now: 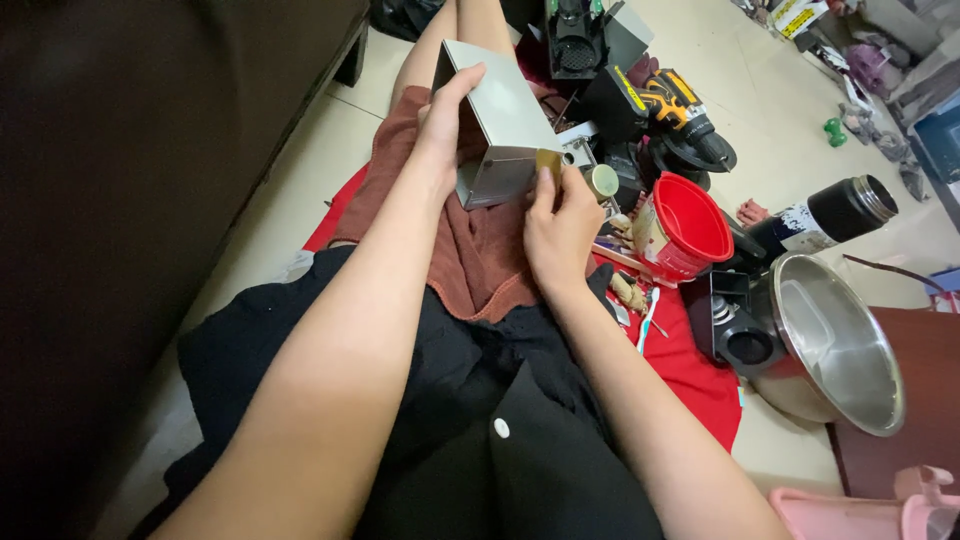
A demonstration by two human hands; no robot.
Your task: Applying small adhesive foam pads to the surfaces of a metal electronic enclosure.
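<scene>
My left hand (445,118) grips a bent grey sheet-metal housing (503,105), thumb over its top edge, holding it tilted above my lap. My right hand (560,228) presses against the housing's lower right corner, fingers pinched on a small brass-coloured piece (549,162) there. A reddish-brown cloth (480,250) lies over my legs beneath both hands. Just right of the housing sits a small round metal part (603,180).
To the right on a red mat: a red plastic cup (690,225), a steel bowl (840,345), a black flask (835,212), a yellow-black power drill (672,105), black machine parts (735,330). Dark furniture (120,200) borders the left. A pink tub (860,510) sits bottom right.
</scene>
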